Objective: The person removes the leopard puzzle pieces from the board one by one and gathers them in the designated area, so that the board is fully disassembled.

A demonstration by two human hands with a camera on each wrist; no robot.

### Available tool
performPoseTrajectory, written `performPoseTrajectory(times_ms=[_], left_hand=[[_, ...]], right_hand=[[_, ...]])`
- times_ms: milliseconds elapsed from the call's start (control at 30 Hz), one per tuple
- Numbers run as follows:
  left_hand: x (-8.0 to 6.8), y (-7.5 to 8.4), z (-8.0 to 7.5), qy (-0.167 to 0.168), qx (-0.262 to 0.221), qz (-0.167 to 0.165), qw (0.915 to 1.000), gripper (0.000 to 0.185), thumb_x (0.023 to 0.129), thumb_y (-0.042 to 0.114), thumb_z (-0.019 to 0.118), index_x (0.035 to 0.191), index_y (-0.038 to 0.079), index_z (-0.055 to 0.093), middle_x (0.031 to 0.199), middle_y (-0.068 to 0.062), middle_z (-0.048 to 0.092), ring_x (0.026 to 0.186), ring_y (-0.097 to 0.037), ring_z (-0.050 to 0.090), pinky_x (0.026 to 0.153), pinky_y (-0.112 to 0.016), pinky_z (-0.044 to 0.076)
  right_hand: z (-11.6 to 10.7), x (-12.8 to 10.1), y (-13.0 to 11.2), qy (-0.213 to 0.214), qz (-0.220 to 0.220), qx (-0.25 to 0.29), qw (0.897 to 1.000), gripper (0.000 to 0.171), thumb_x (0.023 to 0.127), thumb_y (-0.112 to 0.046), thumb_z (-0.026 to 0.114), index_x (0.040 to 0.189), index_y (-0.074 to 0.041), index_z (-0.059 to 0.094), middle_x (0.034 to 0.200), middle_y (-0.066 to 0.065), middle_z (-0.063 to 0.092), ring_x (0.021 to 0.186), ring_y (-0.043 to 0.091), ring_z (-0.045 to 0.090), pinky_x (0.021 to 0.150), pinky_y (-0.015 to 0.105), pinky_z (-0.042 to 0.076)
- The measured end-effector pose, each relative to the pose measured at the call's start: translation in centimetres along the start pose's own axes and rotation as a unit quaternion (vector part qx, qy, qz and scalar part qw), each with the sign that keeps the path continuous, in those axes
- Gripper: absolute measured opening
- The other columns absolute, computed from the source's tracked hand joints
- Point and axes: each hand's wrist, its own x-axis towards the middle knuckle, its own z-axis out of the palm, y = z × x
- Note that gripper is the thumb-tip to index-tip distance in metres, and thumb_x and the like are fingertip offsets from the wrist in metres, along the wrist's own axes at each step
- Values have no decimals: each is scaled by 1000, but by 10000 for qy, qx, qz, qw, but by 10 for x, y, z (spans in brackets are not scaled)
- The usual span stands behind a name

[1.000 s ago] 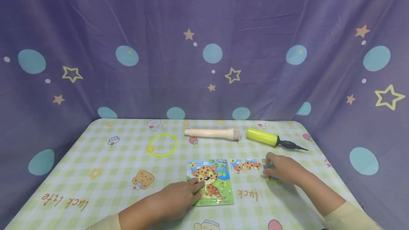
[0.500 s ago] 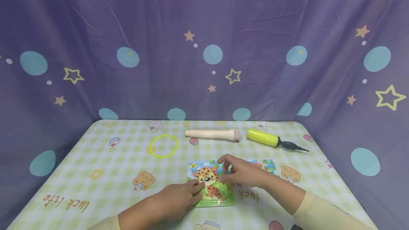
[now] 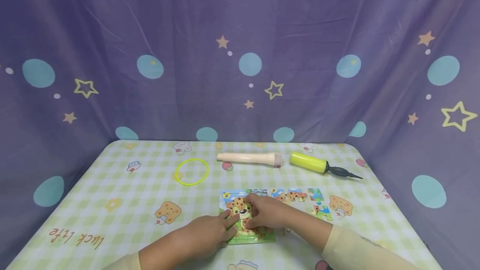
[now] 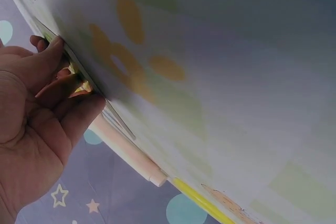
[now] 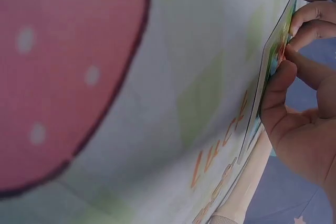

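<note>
A leopard picture puzzle board lies near the table's front edge. My left hand rests on its left edge with straight fingers holding the board down. Over the board's middle my right hand has its fingers curled, and the right wrist view shows thumb and fingertips pinching a small puzzle piece against the board. Loose pieces lie in a row just right of the board, with two more further right.
Toward the back lie a yellow-green ring, a cream tube and a yellow hand pump with a black nozzle. The table wears a green checked cloth. Purple curtains close in the back and sides.
My right hand left the loose pieces at the right, carried one leftward and came down on the board's middle. The left hand stayed on the board's left edge.
</note>
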Motion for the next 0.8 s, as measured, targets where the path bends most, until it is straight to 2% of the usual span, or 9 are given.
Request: performPoseTrajectory(times_ms=[233, 367, 633, 767, 800], left_hand=[[-1, 1, -1, -18, 78, -78, 9999, 47, 95, 36, 60, 141, 26, 54, 156, -2, 38, 140, -26, 43, 94, -32, 54], [-1, 1, 0, 33, -53, -130, 9999, 47, 95, 35, 60, 141, 26, 54, 157, -4, 37, 140, -27, 42, 95, -33, 53], [1, 1, 1, 29, -142, -144, 9998, 47, 95, 35, 60, 141, 27, 54, 156, -5, 38, 139, -28, 44, 95, -35, 53], [1, 2, 0, 35, -75, -133, 9999, 47, 95, 34, 60, 141, 27, 54, 156, -5, 39, 139, -28, 44, 95, -35, 53], [1, 2, -1, 36, -58, -115, 9999, 47, 95, 34, 60, 141, 27, 54, 156, -5, 39, 139, -27, 44, 95, -35, 54]], right_hand=[[0, 4, -1, 12, 19, 80, 10000, 66, 84, -24, 78, 138, -8, 44, 75, 0, 64, 50, 19, 62, 48, 31, 53], [0, 4, 0, -8, 13, 209, 9998, 64, 84, -22, 78, 136, -10, 44, 75, 1, 65, 52, 21, 63, 46, 32, 54], [-2, 5, 3, -60, -185, 379, 9991, 55, 85, -21, 77, 124, -24, 39, 72, 4, 63, 47, 20, 59, 42, 31, 52], [-2, 4, 5, -15, -296, 418, 9987, 51, 87, -24, 75, 124, -26, 39, 74, 3, 63, 46, 20, 59, 42, 31, 52], [-2, 3, 5, 40, -329, 342, 9989, 50, 88, -28, 74, 125, -27, 40, 78, 2, 62, 51, 18, 60, 45, 30, 53]])
